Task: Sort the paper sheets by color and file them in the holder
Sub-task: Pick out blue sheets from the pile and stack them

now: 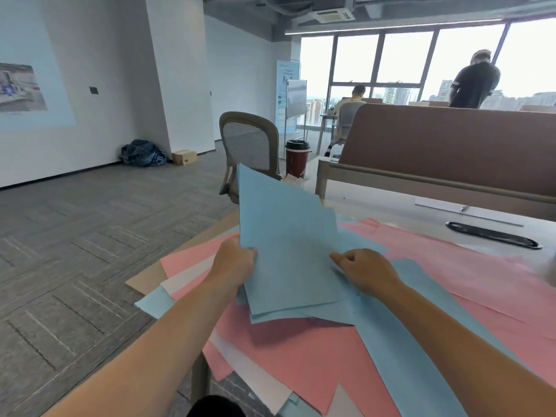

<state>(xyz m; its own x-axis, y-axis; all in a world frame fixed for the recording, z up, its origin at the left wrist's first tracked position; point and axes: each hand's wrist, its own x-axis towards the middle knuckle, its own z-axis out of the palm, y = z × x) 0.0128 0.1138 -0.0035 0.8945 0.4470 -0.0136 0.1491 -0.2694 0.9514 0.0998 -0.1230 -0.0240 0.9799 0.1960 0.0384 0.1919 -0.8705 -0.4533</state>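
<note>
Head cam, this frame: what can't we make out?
Holder: nowhere in the head view.
Blue sheets: count unclear, they overlap in the grip.
Left hand: fingers hidden behind the blue sheets.
Pink sheets: partly covered by blue ones and forearms; some cut off at the bottom edge.
Pale object at the right edge: cropped, blurred.

Lying spread over the near part of the pale worktop (391,203): pink sheets (301,356) covering most of it, blue sheets (400,356) crossing over them, white sheets (192,278) and a tan sheet (147,278) overhanging the left edge. Sitting farther back, apart from the paper: a black oval thing (493,235), a pen (464,208) resting on a white strip (496,218).
</note>
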